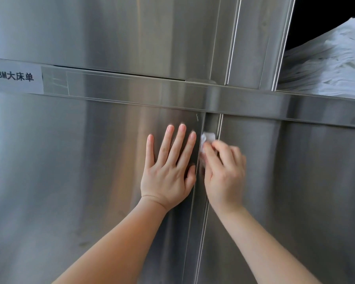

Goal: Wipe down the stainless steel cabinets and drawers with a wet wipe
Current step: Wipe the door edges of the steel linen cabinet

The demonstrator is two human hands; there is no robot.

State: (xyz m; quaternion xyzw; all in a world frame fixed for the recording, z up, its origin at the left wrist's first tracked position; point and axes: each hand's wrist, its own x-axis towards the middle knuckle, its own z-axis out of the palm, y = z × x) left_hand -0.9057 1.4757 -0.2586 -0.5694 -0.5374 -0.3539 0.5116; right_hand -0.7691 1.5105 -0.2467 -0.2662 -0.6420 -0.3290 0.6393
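Two hands were on the steel front. Right hand (223, 171) had its grip curled round a small wet wipe (207, 140), fingers bunched, pressing it into the vertical seam (201, 212) btwn the lower left door (80, 181) and lower right door (295, 191), just below the horizontal rail (152, 93). Hand was blurred, prob. mid-stroke. Left hand (168, 169) lay flat w/ fingers straight and spread, holding nothing, palm against the left door right beside the seam, thumb near the door edge.

Further out: a white label (14, 77) w/ printed text on the rail's left end, upper door (111, 33) above it, and folded white linens (332, 64) stacked on the open shelf top right.

Risks, as a guess: the wipe was balled small, so it could snag or slip into the gap if pushed hard; the bare left palm prob. leaves fresh prints on the panel; a door shifting could nip the thumb at the edge. Most panel area looked not yet covered.
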